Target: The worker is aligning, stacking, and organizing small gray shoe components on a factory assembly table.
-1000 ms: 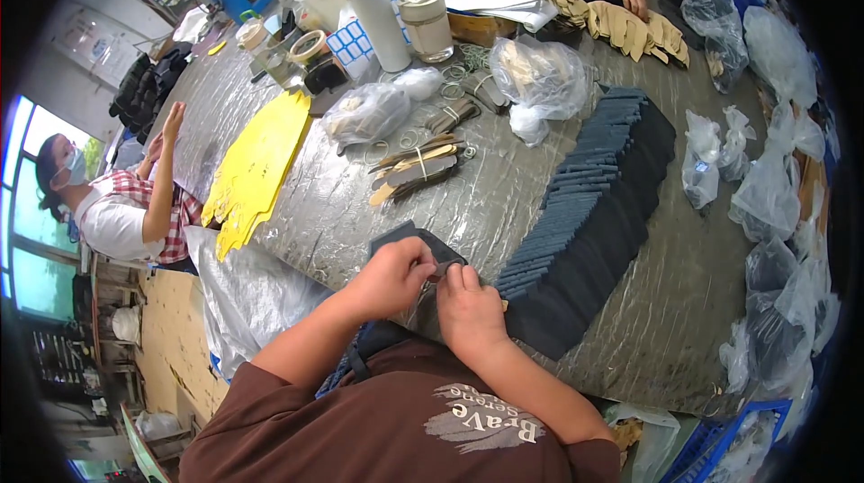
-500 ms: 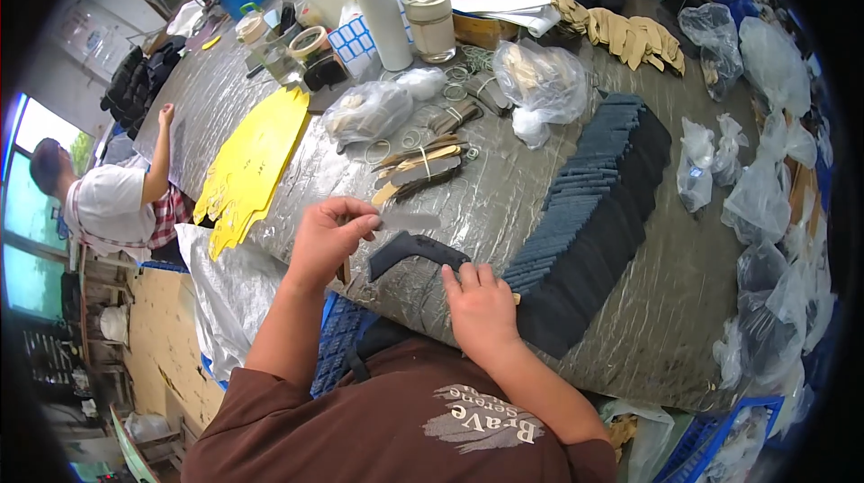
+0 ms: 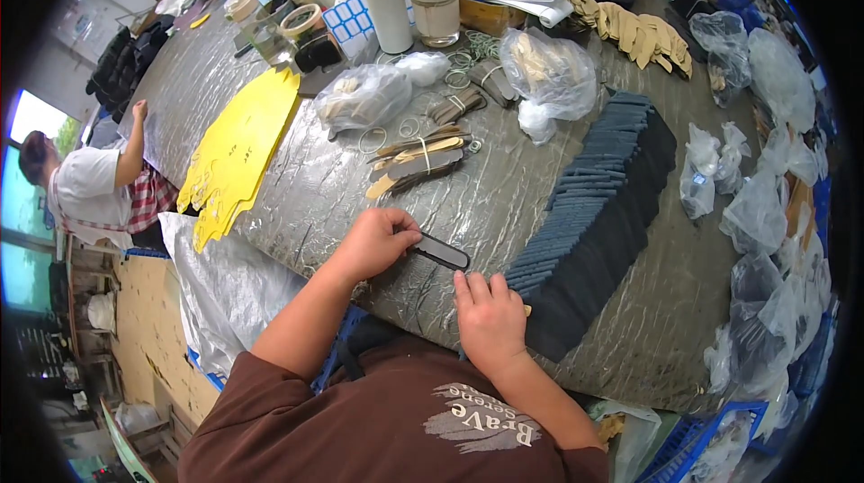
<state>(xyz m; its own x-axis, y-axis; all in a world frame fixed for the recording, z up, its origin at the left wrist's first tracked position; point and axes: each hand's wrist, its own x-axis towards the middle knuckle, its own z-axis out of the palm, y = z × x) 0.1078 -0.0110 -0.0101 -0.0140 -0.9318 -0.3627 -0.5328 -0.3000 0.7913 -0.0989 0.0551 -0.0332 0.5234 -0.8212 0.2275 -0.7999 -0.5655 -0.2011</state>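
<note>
My left hand (image 3: 382, 244) pinches a grey strip (image 3: 441, 252) with a rounded end. The strip lies over a flat black piece (image 3: 465, 264), whose dark edge shows around it; the rest is hidden under the left hand. My right hand (image 3: 490, 316) rests on the table just beyond the strip's rounded end, its fingers bent and close together. A small tan tip pokes out by its little-finger side; what it belongs to is hidden. To the right of that hand, a long row of overlapping black pieces (image 3: 598, 199) with blue-grey edges runs away from me.
Banded strips (image 3: 423, 162) lie ahead, with plastic bags (image 3: 547, 73) behind them. A yellow sheet stack (image 3: 238, 154) is at left. Farther back stand a grey flask (image 3: 382, 1) and a jar (image 3: 435, 8). Clear bags (image 3: 765, 213) line the right edge. Another person (image 3: 90, 181) is at far left.
My left hand has lowered the grey strip from above the table onto the black piece. My right hand has come off the black piece's end and now touches the table nearby.
</note>
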